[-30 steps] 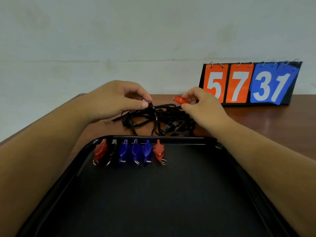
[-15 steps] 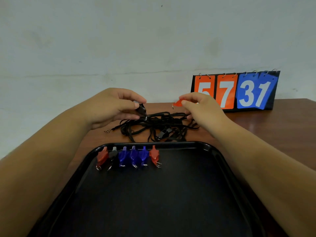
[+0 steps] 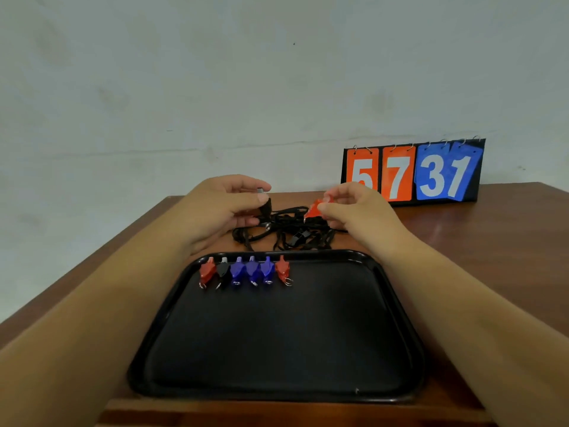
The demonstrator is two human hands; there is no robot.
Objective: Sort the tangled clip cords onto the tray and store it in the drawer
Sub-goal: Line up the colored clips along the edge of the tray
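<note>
Head view: six clips [image 3: 246, 270] (three blue) line the tray [image 3: 399, 306].

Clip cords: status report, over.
Left hand pinches black clip. Right hand pinches red clip. Cords tangled beyond tray; six clips lined up on it.

A black rectangular plastic tray [image 3: 277, 334] holds small plastic clips [image 3: 252, 269] along its far edge: red, black, three blue, red. Beyond the tray: tangled black cords [image 3: 286, 234], a black clip [image 3: 266, 207], an orange-red clip [image 3: 312, 210], white-on-orange and white-on-blue scoreboard cards [image 3: 397, 175].
</note>
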